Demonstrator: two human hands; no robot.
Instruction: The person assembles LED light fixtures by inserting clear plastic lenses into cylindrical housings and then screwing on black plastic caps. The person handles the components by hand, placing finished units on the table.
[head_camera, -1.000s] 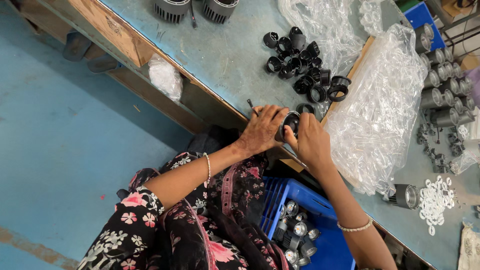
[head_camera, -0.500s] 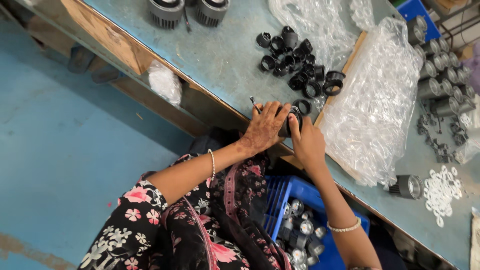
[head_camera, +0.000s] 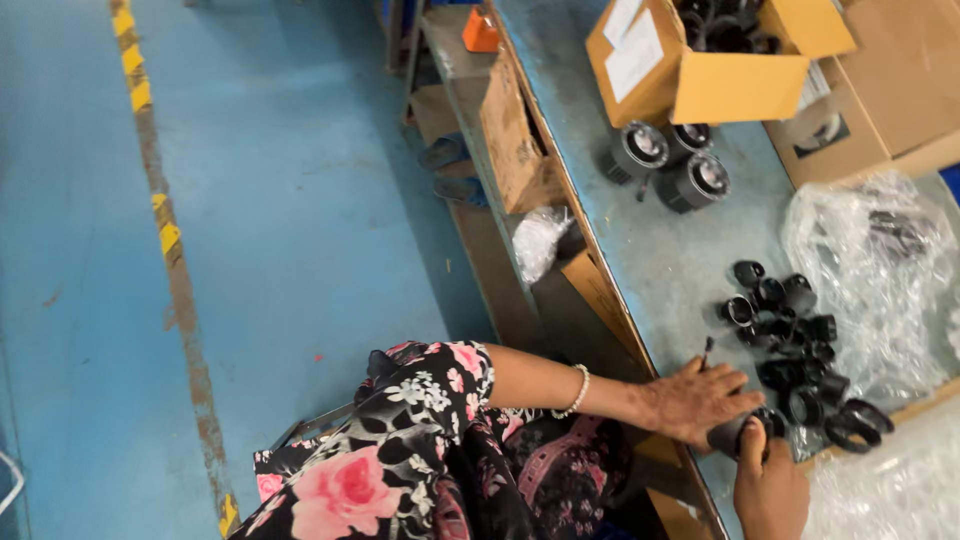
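— Blue-painted floor (head_camera: 280, 200) fills the left side, with a worn yellow stripe (head_camera: 165, 230) running down it. What sits to the right of that?

— A long workbench (head_camera: 650, 250) with a scuffed pale blue top, running from the far end down to the near edge. At the far end stands an open cardboard box (head_camera: 720, 70) with dark parts inside, and a larger flat carton (head_camera: 880, 110) touches it on the right.

— And in front of the box?

— 3 round finned housings (head_camera: 665, 165), dark grey with shiny centres, grouped close together. Nearer the person lies a heap of small black ring-shaped parts (head_camera: 790, 340), just beside a crumpled clear plastic sheet (head_camera: 880, 270).

— What are the hands doing?

— The left hand (head_camera: 695, 400), on an arm in a floral sleeve (head_camera: 420, 420) with a beaded bracelet (head_camera: 577, 392), lies over a black cylindrical part (head_camera: 735, 435) at the bench's near edge, fingers curled around it. The right hand (head_camera: 770, 490) comes up from the bottom of the view, its thumb and fingers pinching the same part from below. Both are grasping it.

— Where is that part against the heap?

— At the heap's near-left end, just beside the closest rings. A thin dark tool (head_camera: 706, 350) lies on the bench right behind the left hand; whether it touches the hand I cannot tell.

— Anything under the bench?

— A lower shelf with a brown carton (head_camera: 510, 130), a small bundle of white plastic (head_camera: 540, 240), and an orange object (head_camera: 481, 30) at the far end.
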